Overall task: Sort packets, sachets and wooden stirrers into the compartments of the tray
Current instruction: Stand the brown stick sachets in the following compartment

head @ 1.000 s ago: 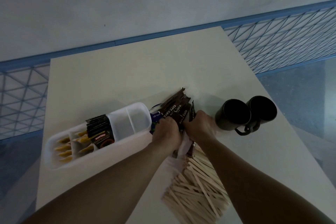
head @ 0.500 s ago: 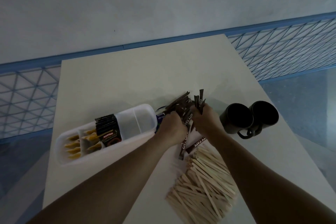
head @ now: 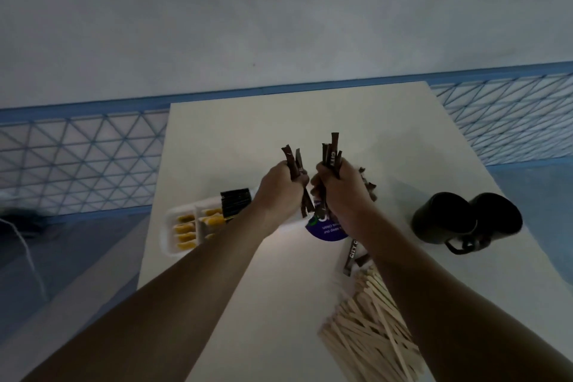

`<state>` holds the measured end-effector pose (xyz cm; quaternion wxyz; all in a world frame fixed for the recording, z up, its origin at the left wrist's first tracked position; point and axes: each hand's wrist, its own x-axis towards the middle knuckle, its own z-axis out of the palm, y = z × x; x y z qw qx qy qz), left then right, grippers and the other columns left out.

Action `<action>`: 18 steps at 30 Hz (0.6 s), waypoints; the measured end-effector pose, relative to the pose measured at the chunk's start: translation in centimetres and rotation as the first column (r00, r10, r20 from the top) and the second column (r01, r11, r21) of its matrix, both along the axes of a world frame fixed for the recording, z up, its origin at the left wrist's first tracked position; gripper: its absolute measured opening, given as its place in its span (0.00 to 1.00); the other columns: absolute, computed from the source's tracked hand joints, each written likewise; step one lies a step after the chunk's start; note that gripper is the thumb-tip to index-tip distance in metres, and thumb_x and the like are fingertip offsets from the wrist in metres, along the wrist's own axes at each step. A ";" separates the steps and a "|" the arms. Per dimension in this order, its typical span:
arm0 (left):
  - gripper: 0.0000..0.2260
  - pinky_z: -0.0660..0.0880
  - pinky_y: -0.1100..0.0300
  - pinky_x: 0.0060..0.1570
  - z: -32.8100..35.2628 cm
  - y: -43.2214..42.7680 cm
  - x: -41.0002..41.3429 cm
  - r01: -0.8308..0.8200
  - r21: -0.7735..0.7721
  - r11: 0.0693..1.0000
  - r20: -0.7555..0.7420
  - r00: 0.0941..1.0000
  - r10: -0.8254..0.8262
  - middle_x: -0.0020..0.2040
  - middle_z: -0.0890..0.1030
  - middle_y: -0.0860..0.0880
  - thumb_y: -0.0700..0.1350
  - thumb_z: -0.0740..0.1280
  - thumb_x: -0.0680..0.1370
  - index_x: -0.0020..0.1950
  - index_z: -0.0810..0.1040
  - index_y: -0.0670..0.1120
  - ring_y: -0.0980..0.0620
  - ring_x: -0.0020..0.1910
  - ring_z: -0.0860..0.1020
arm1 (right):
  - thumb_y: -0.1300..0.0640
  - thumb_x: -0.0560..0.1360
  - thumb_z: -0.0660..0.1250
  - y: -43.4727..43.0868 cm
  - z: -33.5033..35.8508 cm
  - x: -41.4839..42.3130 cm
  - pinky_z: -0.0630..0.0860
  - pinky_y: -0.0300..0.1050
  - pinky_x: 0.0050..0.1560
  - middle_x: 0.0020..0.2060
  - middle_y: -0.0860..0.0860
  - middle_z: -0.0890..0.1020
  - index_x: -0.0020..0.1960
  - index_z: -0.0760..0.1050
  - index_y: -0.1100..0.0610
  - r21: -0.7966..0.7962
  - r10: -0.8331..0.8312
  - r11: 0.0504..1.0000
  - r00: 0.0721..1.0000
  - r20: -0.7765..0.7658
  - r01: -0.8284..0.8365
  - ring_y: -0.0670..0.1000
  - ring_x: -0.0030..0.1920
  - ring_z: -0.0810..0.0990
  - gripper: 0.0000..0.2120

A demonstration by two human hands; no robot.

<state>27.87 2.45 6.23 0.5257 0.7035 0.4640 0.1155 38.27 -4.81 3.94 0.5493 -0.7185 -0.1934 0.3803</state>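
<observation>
My left hand [head: 280, 192] and my right hand [head: 342, 189] are raised above the table, side by side, each closed around a bunch of brown stick sachets [head: 331, 155] held upright. Below and left of them lies the white compartment tray [head: 170, 226], holding yellow sachets [head: 186, 228] at its left end and dark packets [head: 235, 200] in the middle; my left arm hides its right part. A few brown sachets [head: 352, 254] remain on the table by a purple packet [head: 328, 231]. A pile of wooden stirrers [head: 369, 329] lies at the near right.
Two black mugs [head: 465, 217] lie on their sides at the right of the white table [head: 248, 139]. A blue mesh railing [head: 77, 161] runs behind and beside the table. A white cable [head: 28, 260] hangs at the far left.
Both hands have lifted off the table with bunches of brown sachets and turned them upright. The camera has tilted up and shifted, so the table appears lower.
</observation>
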 end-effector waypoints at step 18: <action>0.08 0.83 0.50 0.45 -2.8 5.3 -4.4 -0.073 0.010 0.997 -0.166 0.983 0.074 0.45 0.84 0.47 0.41 0.71 0.73 0.51 0.80 0.46 0.47 0.41 0.84 | 0.66 0.82 0.61 4.0 -2.5 -6.4 0.79 0.46 0.39 0.44 0.56 0.85 0.56 0.78 0.61 0.103 0.027 0.995 0.989 -0.143 -0.013 0.51 0.40 0.84 0.08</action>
